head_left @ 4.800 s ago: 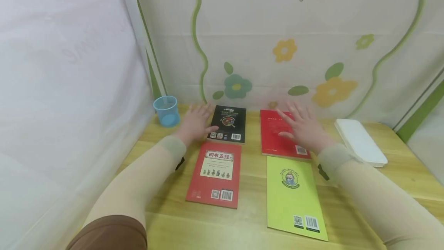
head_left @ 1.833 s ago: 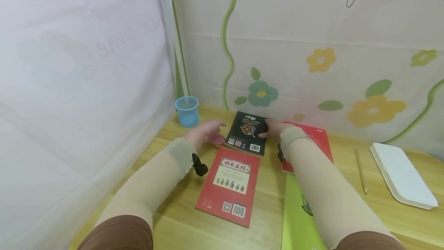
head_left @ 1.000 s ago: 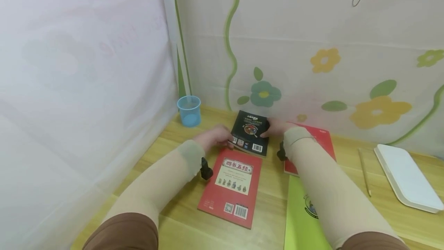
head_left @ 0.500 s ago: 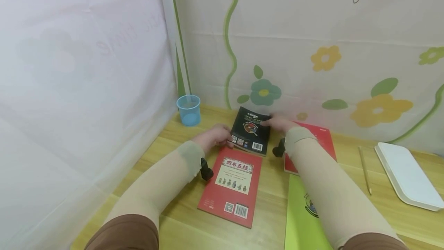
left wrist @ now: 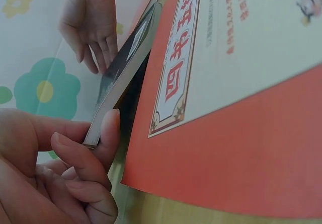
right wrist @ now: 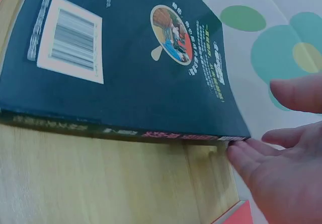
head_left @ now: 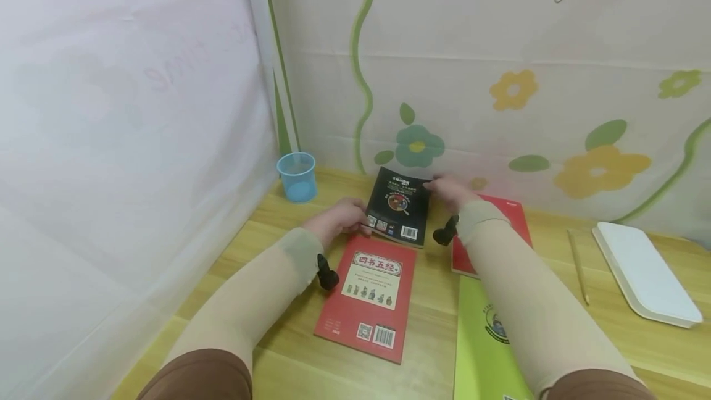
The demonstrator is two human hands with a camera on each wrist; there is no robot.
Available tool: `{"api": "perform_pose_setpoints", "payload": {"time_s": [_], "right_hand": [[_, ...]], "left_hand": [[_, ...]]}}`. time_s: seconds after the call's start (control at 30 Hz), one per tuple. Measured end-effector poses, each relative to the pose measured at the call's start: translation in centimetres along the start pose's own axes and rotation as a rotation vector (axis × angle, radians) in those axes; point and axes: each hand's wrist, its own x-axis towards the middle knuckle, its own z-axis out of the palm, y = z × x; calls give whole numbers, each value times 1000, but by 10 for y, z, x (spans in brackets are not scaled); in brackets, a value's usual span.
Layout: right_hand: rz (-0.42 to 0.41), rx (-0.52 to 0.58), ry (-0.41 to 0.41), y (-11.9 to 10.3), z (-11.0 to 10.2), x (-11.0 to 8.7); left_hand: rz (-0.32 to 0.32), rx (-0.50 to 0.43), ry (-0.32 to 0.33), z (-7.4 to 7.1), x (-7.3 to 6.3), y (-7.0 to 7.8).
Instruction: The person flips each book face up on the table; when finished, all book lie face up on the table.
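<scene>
A black book (head_left: 397, 207) lies back cover up near the fabric wall, its near-left corner raised in the left wrist view. My left hand (head_left: 337, 218) pinches that corner between thumb and fingers, the book's page edge (left wrist: 115, 85) showing there. At the far right corner is my right hand (head_left: 451, 191); in the right wrist view its fingertips (right wrist: 239, 151) reach the corner from below, with the thumb held away from the cover. Directly in front of the black book lies a red book (head_left: 366, 304) with a cream panel.
Right of centre, a second red book (head_left: 465, 259) and a yellow-green book (head_left: 483, 363) lie partly under my right sleeve. Farther right are a pencil (head_left: 579, 267) and a white case (head_left: 647, 270). A blue cup (head_left: 297, 179) stands at the back left.
Both hands have left their earlier outspread pose over the books. My left hand has taken the black book's corner; my right thumb has come off the cover as that hand slid to the far corner.
</scene>
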Motion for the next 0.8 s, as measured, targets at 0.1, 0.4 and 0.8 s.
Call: {"api": "perform_pose_setpoints", "payload": {"time_s": [0.1,0.4,0.8], "right_hand": [[-13,163,-13,0,-2,0],[-128,393,-21,-14,-10,-15],[-292,456,15,-9,-32,-4]], "left_hand": [[-5,-10,0,-1,-1,1],[7,-79,-33,-7,-4,6],[66,-103,-68,-8,-12,13]]}}
